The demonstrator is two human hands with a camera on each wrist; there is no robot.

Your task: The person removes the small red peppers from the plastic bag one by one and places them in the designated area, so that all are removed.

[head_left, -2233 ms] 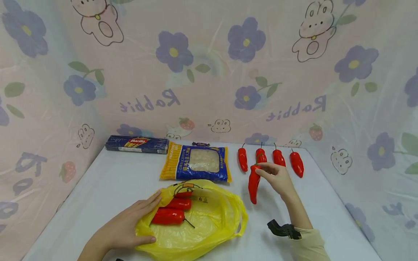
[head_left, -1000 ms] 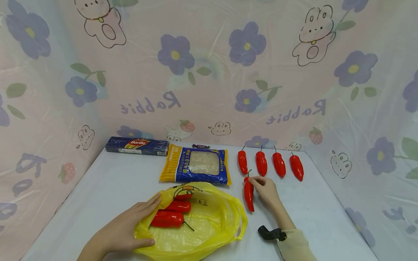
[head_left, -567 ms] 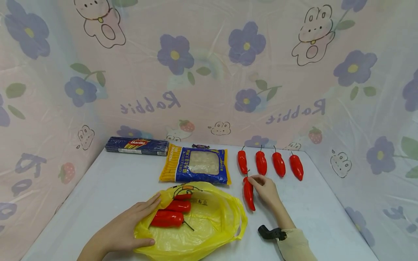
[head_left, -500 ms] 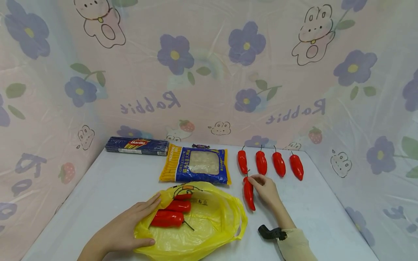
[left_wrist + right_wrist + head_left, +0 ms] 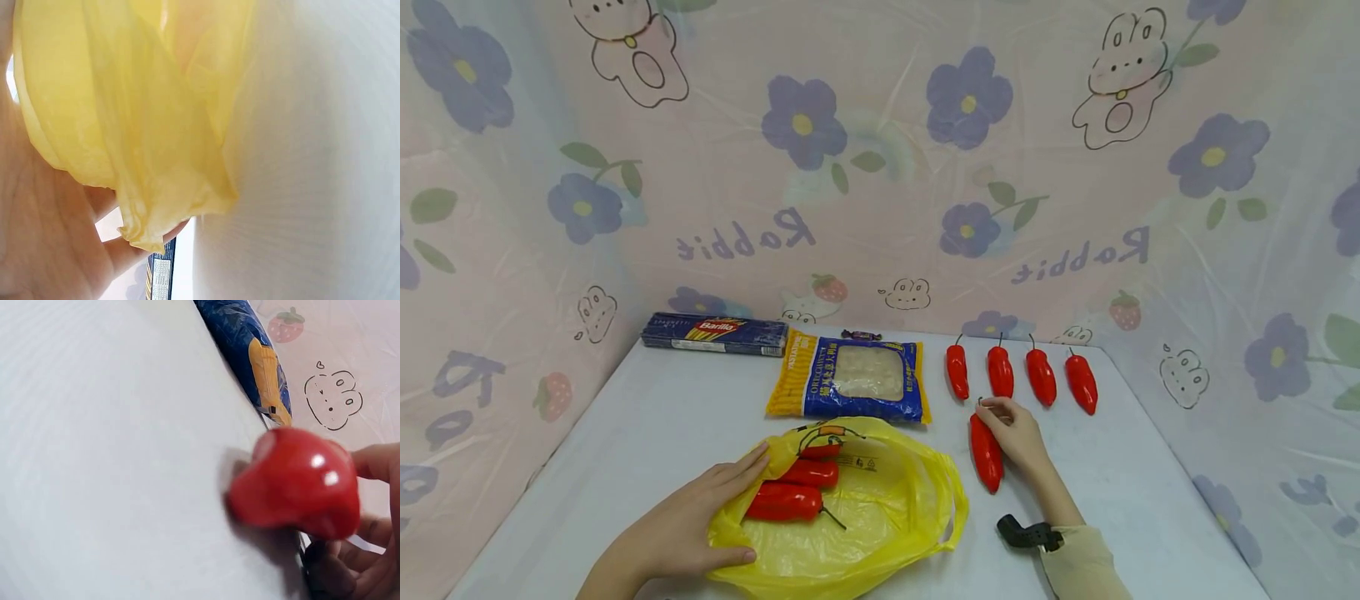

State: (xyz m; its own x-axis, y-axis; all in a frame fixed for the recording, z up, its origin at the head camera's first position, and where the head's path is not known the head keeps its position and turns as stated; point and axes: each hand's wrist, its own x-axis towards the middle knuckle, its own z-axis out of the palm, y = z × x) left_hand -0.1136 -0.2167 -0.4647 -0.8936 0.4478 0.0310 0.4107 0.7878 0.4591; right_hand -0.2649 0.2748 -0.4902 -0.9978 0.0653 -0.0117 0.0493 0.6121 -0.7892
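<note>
My right hand [image 5: 1017,433] pinches a red chili pepper [image 5: 987,454] near its stem, to the right of the bag's handle. In the right wrist view the pepper [image 5: 306,481] fills the foreground with its shadow beside it on the table; whether it touches the surface I cannot tell. My left hand [image 5: 688,521] holds the left side of a yellow plastic bag [image 5: 887,492], fingers on its upper edge and thumb lower down. Red peppers [image 5: 786,502] lie inside, partly hidden by the folded plastic. The left wrist view has the bag's plastic [image 5: 156,125] against the palm.
Several more red peppers [image 5: 1001,372] stand in a row at the back right. Behind the bag lies a blue and yellow pasta packet [image 5: 865,375], with a small wrapped candy [image 5: 861,335] beyond it. A dark blue Barilla pack [image 5: 715,333] lies back left. Printed curtains surround the white table.
My right hand has brought the pepper down and toward me from near the row, then shifted it slightly right. The pepper has turned a little. My left hand and the bag have stayed put.
</note>
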